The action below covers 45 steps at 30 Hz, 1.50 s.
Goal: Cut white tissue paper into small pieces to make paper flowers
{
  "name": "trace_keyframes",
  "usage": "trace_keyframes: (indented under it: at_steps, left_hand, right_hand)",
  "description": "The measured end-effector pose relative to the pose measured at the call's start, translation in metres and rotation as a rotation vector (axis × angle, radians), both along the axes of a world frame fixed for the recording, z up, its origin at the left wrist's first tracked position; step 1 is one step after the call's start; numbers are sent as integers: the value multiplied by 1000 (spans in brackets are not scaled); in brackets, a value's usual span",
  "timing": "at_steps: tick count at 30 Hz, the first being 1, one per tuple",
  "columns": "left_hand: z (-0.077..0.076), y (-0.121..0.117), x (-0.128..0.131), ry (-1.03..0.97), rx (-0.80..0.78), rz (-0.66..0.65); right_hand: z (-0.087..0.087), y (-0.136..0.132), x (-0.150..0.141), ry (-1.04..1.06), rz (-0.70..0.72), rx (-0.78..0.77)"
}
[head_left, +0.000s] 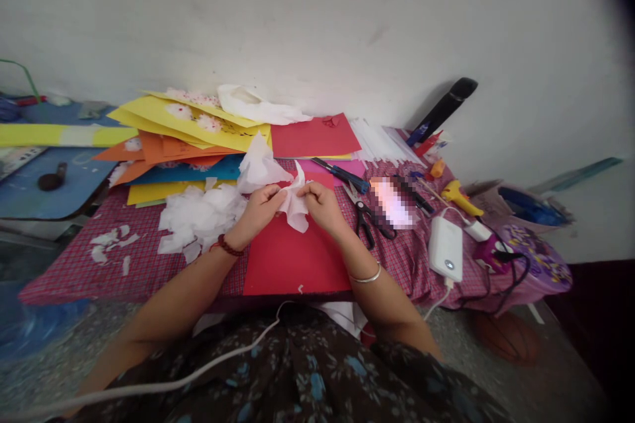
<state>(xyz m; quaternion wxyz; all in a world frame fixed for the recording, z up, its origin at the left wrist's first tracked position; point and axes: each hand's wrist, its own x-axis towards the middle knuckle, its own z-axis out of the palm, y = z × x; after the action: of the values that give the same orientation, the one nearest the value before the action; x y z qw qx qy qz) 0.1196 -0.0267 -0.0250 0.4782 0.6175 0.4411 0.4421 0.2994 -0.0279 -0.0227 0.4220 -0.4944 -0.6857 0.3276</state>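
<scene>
Between my two hands is a piece of white tissue paper (pixel 296 215), crumpled and with corners sticking up and down. My left hand (pixel 262 210) pinches its left side, fingers closed. On the other side my right hand (pixel 322 205) grips it between thumb and fingers. Both hands are above a red paper sheet (pixel 297 261) at the table's front edge. A heap of white tissue pieces (pixel 201 215) lies left of my left hand, and a larger white tissue (pixel 260 165) stands up just behind it. Black-handled scissors (pixel 366 218) rest to the right, beside a blue utility knife (pixel 347 177).
Coloured paper sheets (pixel 188 125) are stacked at the back left. White sticks (pixel 380 142) lie at the back. A yellow glue gun (pixel 460 197), white power bank (pixel 445 248) and cables are on the right. White scraps (pixel 110 244) lie on the checked cloth (pixel 163 277).
</scene>
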Motion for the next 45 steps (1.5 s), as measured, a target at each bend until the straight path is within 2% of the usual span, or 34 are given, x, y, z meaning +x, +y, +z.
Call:
trace_keyframes:
  at_steps: [5,8,12,15,19,24,26,28,30,32,36,41,45]
  left_hand:
    - [0,-1,3,12,20,5]
    - [-1,0,2,11,26,5]
    - [-2,3,-5,-4,-7,9]
    - [-4,6,-8,9,-1,58]
    - [-6,10,-7,34,34,140]
    - [-8,10,-2,31,51,-13]
    - [-7,9,-1,64,69,-21]
    - [-6,7,-2,86,83,28]
    - [-3,6,-4,76,88,88]
    - [-1,4,-6,102,156,150]
    - [3,-2,-8,314,485,201]
    - [-1,-8,-3,464,716,107]
    - [-4,-12,3,483,834,24]
  right_hand:
    - [2,-4,-4,87,133,-129]
    - [-4,-2,-4,65,112,-166]
    - [-10,4,3,77,12,-130]
    - [-9,6,6,60,-6,-106]
    - [-3,1,4,-13,36,-107]
    - [2,-7,-1,-79,182,-29]
    - [4,-8,-1,-87,238,-8]
    - [5,-8,0,-121,233,3]
    - [5,-6,2,-193,159,13]
    - [5,-4,4,-264,70,21]
    - [2,-2,6,-260,3,31]
    - [-5,1,4,-88,-64,195]
    - [-10,6,4,-92,-65,268]
